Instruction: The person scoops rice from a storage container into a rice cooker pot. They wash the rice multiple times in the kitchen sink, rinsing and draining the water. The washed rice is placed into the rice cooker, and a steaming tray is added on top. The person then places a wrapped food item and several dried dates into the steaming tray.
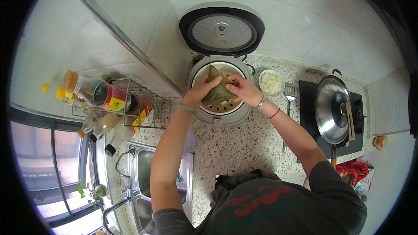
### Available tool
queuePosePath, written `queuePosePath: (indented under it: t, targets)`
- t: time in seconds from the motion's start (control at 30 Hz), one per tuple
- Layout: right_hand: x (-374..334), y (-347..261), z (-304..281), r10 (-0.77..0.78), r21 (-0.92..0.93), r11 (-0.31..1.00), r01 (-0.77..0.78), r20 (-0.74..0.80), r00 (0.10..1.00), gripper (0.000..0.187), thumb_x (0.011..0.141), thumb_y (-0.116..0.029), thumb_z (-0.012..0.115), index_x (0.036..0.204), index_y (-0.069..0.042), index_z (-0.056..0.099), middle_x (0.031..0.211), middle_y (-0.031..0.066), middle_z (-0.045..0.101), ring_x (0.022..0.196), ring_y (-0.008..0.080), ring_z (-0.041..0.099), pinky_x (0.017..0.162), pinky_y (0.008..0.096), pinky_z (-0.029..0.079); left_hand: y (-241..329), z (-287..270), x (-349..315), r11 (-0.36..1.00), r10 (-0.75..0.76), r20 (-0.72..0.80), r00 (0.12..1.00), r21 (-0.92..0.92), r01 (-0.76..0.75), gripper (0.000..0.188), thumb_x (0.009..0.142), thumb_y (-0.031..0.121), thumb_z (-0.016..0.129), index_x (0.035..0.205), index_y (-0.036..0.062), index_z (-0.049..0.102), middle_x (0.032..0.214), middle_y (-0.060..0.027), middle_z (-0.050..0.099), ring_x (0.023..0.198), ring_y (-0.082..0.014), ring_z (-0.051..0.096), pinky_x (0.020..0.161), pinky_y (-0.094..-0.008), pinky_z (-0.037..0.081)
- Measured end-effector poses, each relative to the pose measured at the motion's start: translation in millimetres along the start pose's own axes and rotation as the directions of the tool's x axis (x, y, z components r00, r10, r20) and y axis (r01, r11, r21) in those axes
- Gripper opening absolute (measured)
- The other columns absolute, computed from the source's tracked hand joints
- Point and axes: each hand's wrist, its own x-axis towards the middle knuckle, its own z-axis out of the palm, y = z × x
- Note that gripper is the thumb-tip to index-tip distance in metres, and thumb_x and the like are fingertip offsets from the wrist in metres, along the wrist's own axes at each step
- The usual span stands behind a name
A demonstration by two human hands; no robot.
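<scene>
A large green-brown leaf (pixel 221 92), folded with a pointed top corner, is held over the open rice cooker (pixel 247 112). My left hand (pixel 201 93) grips its left side, thumb lying across the front. My right hand (pixel 246 91) pinches the right side between thumb and fingers. Beneath the leaf, a pale steamer tray (pixel 235 105) with round holes sits inside the cooker. The cooker's lid (pixel 221 32) stands raised at the back. Whether the leaf touches the tray, I cannot tell.
Right of the cooker are a bowl (pixel 271 83) of white food, a slotted turner (pixel 289 93) and a lidded wok (pixel 333 111) on a black cooktop (pixel 308 124). A wire rack (pixel 159 112) with several bottles stands left, above a steel sink (pixel 145 165).
</scene>
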Motion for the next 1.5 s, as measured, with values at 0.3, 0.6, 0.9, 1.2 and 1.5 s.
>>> queuePosePath:
  t: [0.3,0.6,0.9,1.2,1.5]
  targets:
    - [24.4,17.2,10.1,-0.158,-0.561,0.810,0.173,0.076,0.985,0.046,0.095,-0.030,0.053,0.127,0.003,0.053,0.100,0.0272,0.065,0.094,0.0377,0.065,0.083,0.0431,0.050,-23.2,-32.9,50.8,0.852,0.034,0.006,0.999,0.522,-0.032,0.076,0.090,0.054,0.059,0.140,-0.0004,0.043,0.129,-0.0154,0.056,0.117,-0.0216,0.054,0.097,-0.0327,0.044]
    - [27.7,4.7,12.5,-0.119,-0.521,0.845,0.117,0.030,0.992,0.035,0.088,-0.017,0.049,0.114,0.005,0.056,0.100,0.0306,0.063,0.097,0.0431,0.062,0.088,0.0494,0.048,-40.2,-38.8,59.6,0.906,0.093,-0.052,0.994,0.420,-0.062,0.070,0.093,0.052,0.055,0.137,-0.0024,0.048,0.125,-0.0146,0.058,0.110,-0.0205,0.056,0.094,-0.0318,0.046]
    - [32.6,29.2,20.6,-0.183,-0.601,0.782,0.162,0.027,0.983,0.030,0.089,-0.017,0.051,0.109,0.005,0.054,0.094,0.0277,0.064,0.090,0.0431,0.063,0.082,0.0501,0.051,-40.6,-27.2,55.3,0.630,0.289,-0.119,0.950,0.771,-0.095,0.063,0.096,0.042,0.050,0.136,-0.0063,0.045,0.126,-0.0271,0.056,0.120,-0.0374,0.053,0.103,-0.0413,0.040]
    - [23.0,11.9,17.3,-0.107,-0.696,0.705,0.138,0.088,0.990,0.046,0.086,-0.012,0.058,0.127,0.006,0.048,0.101,0.0298,0.062,0.094,0.0428,0.062,0.085,0.0483,0.050,-34.1,-6.1,-4.9,0.315,0.512,-0.028,0.859,0.936,-0.157,0.054,0.087,0.019,0.063,0.131,-0.0064,0.044,0.120,-0.0270,0.055,0.114,-0.0407,0.055,0.099,-0.0495,0.041]
    - [23.0,36.2,30.2,-0.194,-0.728,0.653,0.210,0.107,0.975,0.049,0.083,-0.013,0.065,0.124,0.008,0.047,0.108,0.0260,0.059,0.098,0.0415,0.060,0.086,0.0456,0.051,-49.7,9.8,-16.3,-0.265,0.497,0.008,0.868,0.954,0.143,0.057,0.078,0.007,0.064,0.132,-0.0016,0.049,0.095,-0.0150,0.066,0.086,-0.0295,0.066,0.084,-0.0391,0.044]
